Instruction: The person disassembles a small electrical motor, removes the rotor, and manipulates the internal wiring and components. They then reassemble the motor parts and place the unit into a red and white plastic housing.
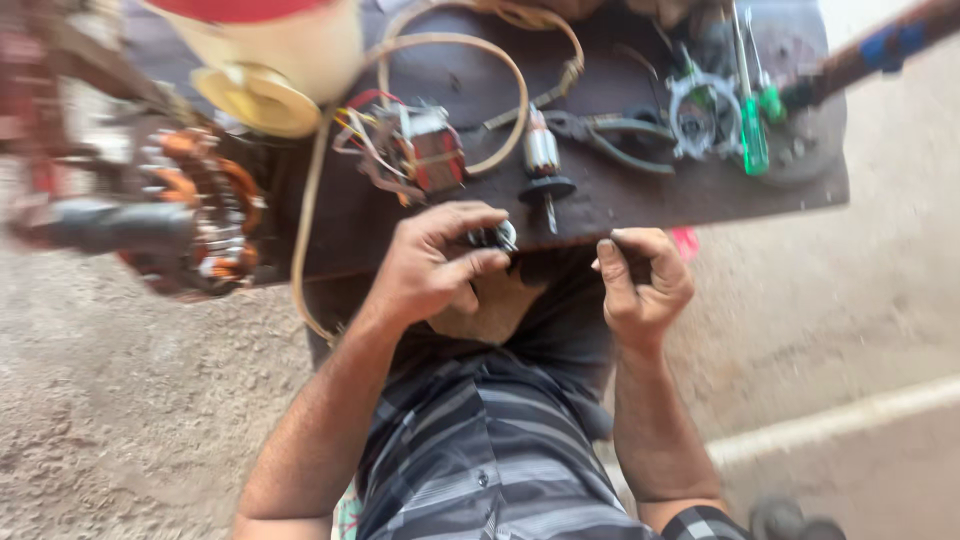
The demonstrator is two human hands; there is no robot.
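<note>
Rough, sandy ground fills the background, and a dark wooden work board (640,205) lies across the upper part of the view, seen from above and somewhat blurred. At the board's near edge, the person's left hand (432,268) is bent at the wrist with the forearm running down and to the left; its thumb and forefinger are pinched around a small metal part (492,237), which sits just over the board's edge, its exact shape too blurred to tell. The right hand (643,282) is raised beside it, forearm nearly upright in the picture, fingers curled inward with the thumb pressed toward the fingertips; whether it grips anything small cannot be told, and it stands close to the left hand without touching it. Both arms are bare below a grey striped shirt (480,450). On the board, just beyond the hands, a motor armature (543,165) stands on its shaft, with a wound stator with coloured wires (415,150) to its left and a tan cable (470,70) looping around both. Pliers (610,135) lie to the right, then a grey metal housing (705,115) and a green-handled screwdriver (752,120). At far left sits a larger copper-wound motor (190,210), with a cream container (270,60) above it.
</note>
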